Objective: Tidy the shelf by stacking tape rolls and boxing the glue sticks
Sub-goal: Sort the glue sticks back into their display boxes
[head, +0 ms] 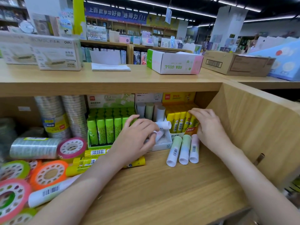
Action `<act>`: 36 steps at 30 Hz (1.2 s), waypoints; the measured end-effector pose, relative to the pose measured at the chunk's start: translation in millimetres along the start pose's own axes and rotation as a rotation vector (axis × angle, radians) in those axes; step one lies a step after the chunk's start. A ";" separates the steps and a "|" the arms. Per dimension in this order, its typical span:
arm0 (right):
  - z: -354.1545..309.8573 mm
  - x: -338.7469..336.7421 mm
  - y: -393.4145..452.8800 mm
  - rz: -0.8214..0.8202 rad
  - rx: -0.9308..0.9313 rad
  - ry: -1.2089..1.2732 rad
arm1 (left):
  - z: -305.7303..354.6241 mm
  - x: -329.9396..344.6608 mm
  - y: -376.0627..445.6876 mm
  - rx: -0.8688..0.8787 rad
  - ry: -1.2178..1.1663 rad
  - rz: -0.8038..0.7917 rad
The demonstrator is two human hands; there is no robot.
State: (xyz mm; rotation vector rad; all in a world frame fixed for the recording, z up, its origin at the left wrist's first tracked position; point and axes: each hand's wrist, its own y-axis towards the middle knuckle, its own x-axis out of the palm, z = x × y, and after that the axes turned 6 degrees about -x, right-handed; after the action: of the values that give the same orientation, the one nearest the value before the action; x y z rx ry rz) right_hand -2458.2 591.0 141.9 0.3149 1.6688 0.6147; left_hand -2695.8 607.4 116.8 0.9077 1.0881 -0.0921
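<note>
My left hand point(138, 137) grips pastel glue sticks point(162, 127) over the white display box point(164, 144) in the shelf's middle. My right hand point(209, 129) rests with straight fingers on the yellow glue sticks point(180, 122) standing in the yellow box point(193, 129). Three pastel glue sticks point(183, 150) lie loose on the shelf board in front of that box. Green glue sticks point(105, 127) fill the green box on the left. Loose yellow sticks point(84, 163) lie beside colourful tape rolls point(48, 174) at the lower left.
Tall stacks of clear tape point(65, 116) stand at the back left, and a wrapped tape pack point(32, 147) lies on its side. A wooden side wall point(253, 127) closes the shelf on the right. Boxes, including a white carton point(173, 62), sit on the top board.
</note>
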 end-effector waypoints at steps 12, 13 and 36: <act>-87.9 -15.4 -62.5 -0.161 -0.337 0.508 | -6.2 -51.3 4.5 -0.139 -0.134 0.020; -95.5 -10.1 -62.7 -0.213 -0.386 0.532 | -8.5 -56.1 -1.6 -0.127 -0.119 0.027; -66.9 -16.4 -76.7 0.115 0.015 0.761 | -4.3 -47.8 -86.4 0.023 0.025 -0.072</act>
State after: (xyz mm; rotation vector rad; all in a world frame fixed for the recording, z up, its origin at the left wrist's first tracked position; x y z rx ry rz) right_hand -2509.8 504.9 118.8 0.1951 2.3937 0.8754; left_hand -2764.2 537.4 103.1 0.8923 1.1452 -0.1539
